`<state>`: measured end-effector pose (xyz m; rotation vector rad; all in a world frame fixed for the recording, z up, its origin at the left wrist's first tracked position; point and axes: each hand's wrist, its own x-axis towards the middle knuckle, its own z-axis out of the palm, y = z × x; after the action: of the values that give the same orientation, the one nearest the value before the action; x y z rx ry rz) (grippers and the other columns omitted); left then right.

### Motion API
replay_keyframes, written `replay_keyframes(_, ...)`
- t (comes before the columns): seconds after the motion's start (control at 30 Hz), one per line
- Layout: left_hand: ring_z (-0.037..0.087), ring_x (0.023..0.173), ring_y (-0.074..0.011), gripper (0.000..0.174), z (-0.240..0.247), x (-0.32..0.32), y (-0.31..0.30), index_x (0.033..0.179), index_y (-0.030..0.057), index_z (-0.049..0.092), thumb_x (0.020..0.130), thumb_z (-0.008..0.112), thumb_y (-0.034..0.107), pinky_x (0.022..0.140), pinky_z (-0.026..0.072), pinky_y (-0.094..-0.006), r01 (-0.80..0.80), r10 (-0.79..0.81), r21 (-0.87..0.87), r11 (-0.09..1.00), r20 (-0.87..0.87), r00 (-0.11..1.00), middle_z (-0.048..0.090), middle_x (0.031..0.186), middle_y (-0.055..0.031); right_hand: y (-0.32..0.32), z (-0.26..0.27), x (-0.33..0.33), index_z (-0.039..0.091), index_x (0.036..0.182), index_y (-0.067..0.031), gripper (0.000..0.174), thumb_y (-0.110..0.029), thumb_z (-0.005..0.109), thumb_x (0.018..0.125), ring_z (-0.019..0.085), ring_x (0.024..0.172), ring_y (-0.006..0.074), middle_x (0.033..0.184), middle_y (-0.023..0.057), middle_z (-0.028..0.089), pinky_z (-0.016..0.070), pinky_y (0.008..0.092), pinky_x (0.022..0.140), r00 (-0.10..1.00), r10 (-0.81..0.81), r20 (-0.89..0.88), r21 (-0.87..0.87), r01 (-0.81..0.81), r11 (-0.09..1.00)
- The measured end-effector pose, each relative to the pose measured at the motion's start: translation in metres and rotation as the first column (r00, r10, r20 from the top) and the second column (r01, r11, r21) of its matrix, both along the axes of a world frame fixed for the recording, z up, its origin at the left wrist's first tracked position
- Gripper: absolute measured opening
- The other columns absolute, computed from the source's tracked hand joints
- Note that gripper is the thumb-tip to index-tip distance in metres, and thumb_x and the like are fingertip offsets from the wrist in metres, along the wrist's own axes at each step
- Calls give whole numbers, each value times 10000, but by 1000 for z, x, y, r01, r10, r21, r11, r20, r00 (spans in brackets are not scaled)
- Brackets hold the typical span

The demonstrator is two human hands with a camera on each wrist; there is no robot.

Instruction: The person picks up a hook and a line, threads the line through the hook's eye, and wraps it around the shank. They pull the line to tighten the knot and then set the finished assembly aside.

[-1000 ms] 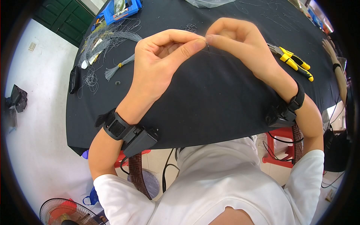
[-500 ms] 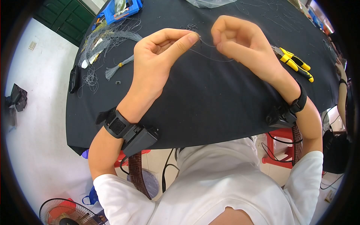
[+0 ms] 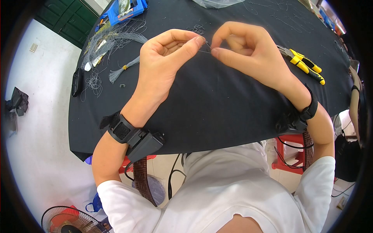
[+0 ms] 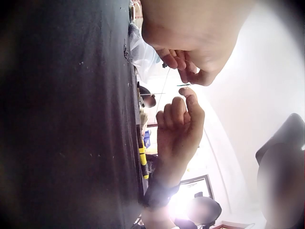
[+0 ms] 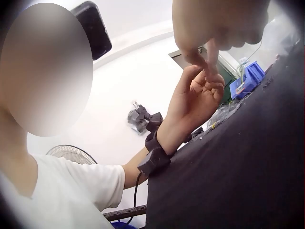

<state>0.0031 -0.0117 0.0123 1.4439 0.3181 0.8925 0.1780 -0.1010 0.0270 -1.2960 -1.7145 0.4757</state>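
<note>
My left hand pinches a small, thin, dark piece between thumb and index fingertip, raised over the black-covered table. A fine clear fishing line runs from there toward my right hand, whose thumb and curled fingers hold it. Both sets of fingertips are close together at the dark piece, its tip between them. In the left wrist view, the dark piece shows as a short sliver between the hands. The right wrist view has my left hand behind the right fingers, which hide the piece.
Yellow-black pliers lie right of my right hand. On the left are a tied bundle of line, a tangle of loose line, a blue tray and a dark case. Another person's arm rests at the far right edge.
My right hand moved away from the left fingertips to the right, drawing a loop of line, then came back to the dark piece. My left hand has shifted slightly left.
</note>
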Motion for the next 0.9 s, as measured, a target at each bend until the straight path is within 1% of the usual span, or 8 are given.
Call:
replay_keyframes(0.07,611,811,-90,144,1,0,0,935,-33,621,813,630,43,751,480,-183,3,-3,10,1000,-14,1000,647,893,-86,-2,1,-3,591,823,-45,155,-169,651,753,217,438,26,479,-79,225,181,238,428,999,-37,3,65,36,997)
replay_keyframes(0.17,610,799,-84,140,2,0,-3,934,-33,627,815,628,42,731,476,-172,9,-8,20,1000,-32,999,650,881,-83,-2,1,-2,594,919,-61,159,-68,640,767,194,455,4,505,-90,218,162,205,446,999,-30,37,146,24,989)
replay_keyframes(0.27,609,793,-80,138,3,0,-3,929,-30,637,814,632,45,719,471,-168,16,-15,24,1000,-38,999,652,871,-80,-2,1,-2,599,905,-65,161,-55,649,753,190,455,7,504,-86,213,157,211,448,994,-53,91,216,32,976)
replay_keyframes(0.37,608,796,-80,138,3,0,-4,927,-27,642,812,635,50,722,468,-171,25,-24,41,999,-36,999,654,869,-79,-2,0,-4,594,819,-56,123,-117,654,731,209,446,42,489,-54,203,185,242,432,993,-91,72,237,72,969)
replay_keyframes(0.47,607,801,-82,139,3,0,-5,924,-21,649,810,639,57,729,467,-179,33,-32,28,999,-40,999,656,870,-77,-2,-1,-5,589,806,-53,114,-108,647,725,212,451,48,494,-47,202,196,240,434,991,-106,83,249,83,965)
replay_keyframes(0.57,504,767,-53,167,3,0,-6,963,-7,645,820,619,74,699,384,-190,45,-41,30,999,-102,994,633,879,-29,-3,0,-5,582,801,-59,111,-104,640,718,221,452,56,497,-38,211,207,243,434,989,-111,102,257,81,963)
replay_keyframes(0.67,504,767,-57,173,3,0,-6,965,-10,646,822,616,82,702,384,-194,57,-53,29,998,-105,993,633,870,-32,-3,-2,-4,585,847,-77,152,-23,634,714,194,465,29,518,-60,190,163,221,452,980,-116,164,309,61,949)
replay_keyframes(0.9,509,773,-61,171,4,-2,-4,964,-16,644,834,600,86,717,389,-195,78,-73,51,996,-95,993,642,909,-53,-4,-1,-4,573,826,-78,138,-48,639,708,207,455,47,508,-41,203,177,235,443,975,-124,186,313,61,948)
